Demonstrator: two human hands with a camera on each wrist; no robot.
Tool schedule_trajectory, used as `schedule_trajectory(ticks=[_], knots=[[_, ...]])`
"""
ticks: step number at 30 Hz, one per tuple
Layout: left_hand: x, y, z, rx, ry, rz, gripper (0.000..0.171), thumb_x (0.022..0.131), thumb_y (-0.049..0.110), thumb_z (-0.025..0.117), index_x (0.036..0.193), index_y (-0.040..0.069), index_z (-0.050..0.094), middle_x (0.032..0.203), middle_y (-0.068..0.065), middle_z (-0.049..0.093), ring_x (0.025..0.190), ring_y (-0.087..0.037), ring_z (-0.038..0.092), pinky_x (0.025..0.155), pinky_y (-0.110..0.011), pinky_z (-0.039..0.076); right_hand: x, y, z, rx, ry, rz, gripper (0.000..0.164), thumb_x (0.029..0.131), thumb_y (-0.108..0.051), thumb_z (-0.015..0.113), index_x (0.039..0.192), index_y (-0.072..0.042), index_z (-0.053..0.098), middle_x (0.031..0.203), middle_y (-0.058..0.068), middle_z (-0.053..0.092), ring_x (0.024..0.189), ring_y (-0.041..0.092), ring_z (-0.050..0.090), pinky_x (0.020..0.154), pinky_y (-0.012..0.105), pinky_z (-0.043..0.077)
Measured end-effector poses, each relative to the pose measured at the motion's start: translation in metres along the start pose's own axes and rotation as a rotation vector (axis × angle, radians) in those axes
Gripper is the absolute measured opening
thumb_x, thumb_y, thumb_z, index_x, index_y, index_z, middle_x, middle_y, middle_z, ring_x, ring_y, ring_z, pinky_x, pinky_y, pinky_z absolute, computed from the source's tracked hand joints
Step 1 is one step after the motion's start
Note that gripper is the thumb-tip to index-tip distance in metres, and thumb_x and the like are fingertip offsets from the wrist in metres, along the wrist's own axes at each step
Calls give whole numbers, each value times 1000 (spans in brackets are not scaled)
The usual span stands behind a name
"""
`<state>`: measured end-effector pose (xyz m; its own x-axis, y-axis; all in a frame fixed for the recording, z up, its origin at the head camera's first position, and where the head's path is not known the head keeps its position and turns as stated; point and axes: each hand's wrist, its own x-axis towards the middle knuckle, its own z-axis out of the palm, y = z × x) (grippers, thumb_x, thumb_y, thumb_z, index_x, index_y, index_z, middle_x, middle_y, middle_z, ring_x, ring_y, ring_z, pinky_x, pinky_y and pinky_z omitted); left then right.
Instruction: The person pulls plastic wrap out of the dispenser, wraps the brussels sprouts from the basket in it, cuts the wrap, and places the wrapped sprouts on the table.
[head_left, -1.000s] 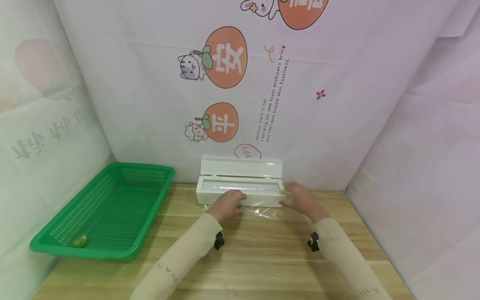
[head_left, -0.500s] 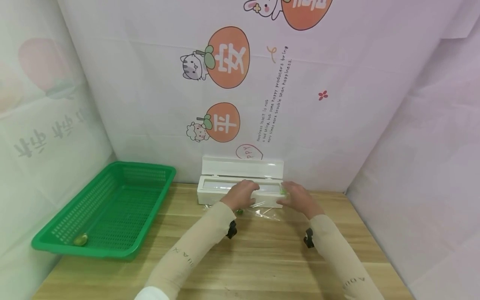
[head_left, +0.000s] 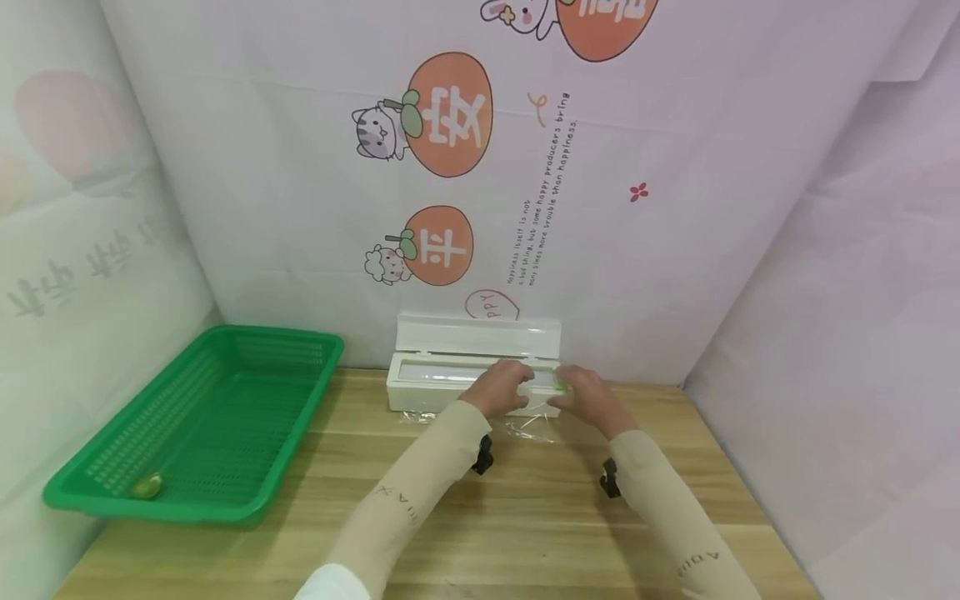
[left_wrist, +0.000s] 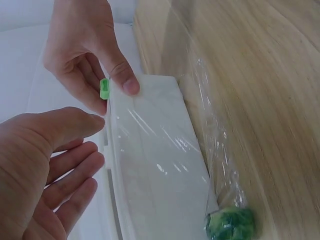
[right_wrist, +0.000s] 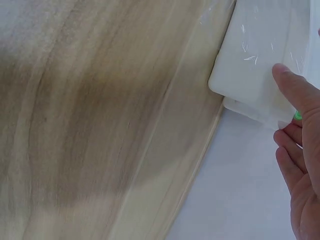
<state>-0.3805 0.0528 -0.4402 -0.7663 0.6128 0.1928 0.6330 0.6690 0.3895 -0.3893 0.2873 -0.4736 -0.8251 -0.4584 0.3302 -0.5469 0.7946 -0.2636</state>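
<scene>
A white cling film dispenser [head_left: 423, 397] stands at the back of the table with its lid [head_left: 476, 337] raised. My right hand [head_left: 591, 398] grips its right end, the thumb on the front face and the fingers curled behind, beside a green slide cutter [left_wrist: 104, 89]. My left hand [left_wrist: 45, 165] hovers over the dispenser with loosely bent fingers and holds nothing, its thumb tip near the right fingers in the left wrist view. Clear cling film [left_wrist: 215, 135] drapes down the front onto the table. A crinkled green lump [left_wrist: 231, 223] lies at the film's edge.
A green plastic basket [head_left: 300, 450] stands on the left of the wooden table [head_left: 525, 533], with a small yellowish object [head_left: 147, 486] inside it. Printed white cloth [head_left: 300, 208] walls the table at the back and both sides.
My left hand has moved right along the dispenser, from its middle toward the right hand. My right hand has stayed at the dispenser's right end.
</scene>
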Motion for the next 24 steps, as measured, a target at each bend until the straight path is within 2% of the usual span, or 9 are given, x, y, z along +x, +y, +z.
schedule_trajectory(ticks=[4, 9, 12, 17, 21, 24], knots=[[11, 2, 4, 8, 10, 31, 39, 92, 8, 78, 130, 1, 71, 131, -11, 74, 121, -24, 69, 108, -34, 56, 2, 1, 2, 6, 4, 0, 54, 84, -15, 88, 128, 9, 67, 127, 28, 71, 118, 45, 70, 105, 55, 57], [25, 6, 12, -2, 14, 38, 37, 92, 6, 77, 129, 5, 73, 129, -8, 76, 121, -23, 69, 111, -34, 54, 4, -1, 2, 29, 16, 20, 52, 82, -13, 90, 126, 6, 70, 127, 27, 72, 118, 44, 70, 105, 56, 57], [32, 9, 18, -16, -2, 50, 42, 94, 8, 76, 135, 7, 70, 131, -8, 75, 121, -22, 70, 110, -32, 54, 4, -2, -1, 36, 12, 42, 50, 82, -15, 91, 126, 0, 73, 126, 22, 74, 118, 42, 70, 107, 57, 56], [35, 20, 23, -57, -25, 50, 48, 96, 12, 77, 143, 7, 65, 129, -13, 74, 118, -23, 70, 108, -31, 55, 4, 0, -3, 47, -27, 96, 49, 83, -22, 90, 127, -8, 74, 128, 13, 76, 122, 37, 69, 111, 57, 53], [38, 22, 27, -44, -13, 30, 42, 96, 11, 76, 137, 4, 67, 122, -12, 73, 113, -22, 67, 106, -32, 56, 3, 0, -3, 56, -35, 124, 49, 84, -21, 90, 128, -7, 74, 130, 15, 75, 125, 39, 68, 112, 58, 51], [43, 21, 31, -27, -8, 24, 37, 95, 8, 75, 131, 3, 69, 115, -10, 71, 104, -18, 64, 99, -31, 56, 2, 0, -3, 57, -17, 121, 47, 83, -18, 90, 126, -6, 75, 128, 16, 76, 123, 39, 69, 111, 58, 52]])
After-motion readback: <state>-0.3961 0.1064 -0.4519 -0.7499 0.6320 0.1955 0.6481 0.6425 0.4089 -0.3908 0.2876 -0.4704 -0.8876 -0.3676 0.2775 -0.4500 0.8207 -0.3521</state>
